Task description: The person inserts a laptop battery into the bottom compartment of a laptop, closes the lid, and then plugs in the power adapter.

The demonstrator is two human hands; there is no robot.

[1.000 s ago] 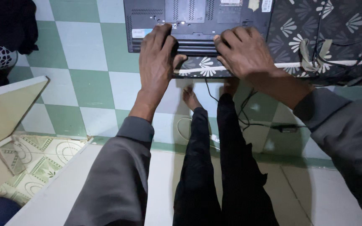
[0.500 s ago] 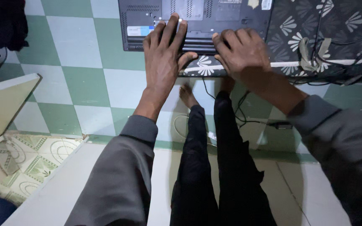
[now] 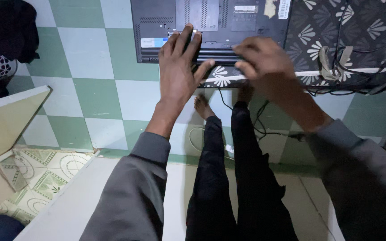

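Black plastic: an upturned laptop lies at the edge of a dark floral-patterned table. We see the left hand pressing flat, fingers spread, on its underside. The right hand, blurred, seems curled over the near edge. Below are green checked floor tiles.

Looks like a home rm used for repairs: green/white checkered floor tiles, floral cloth on tabletop, loose cables, bare feet.
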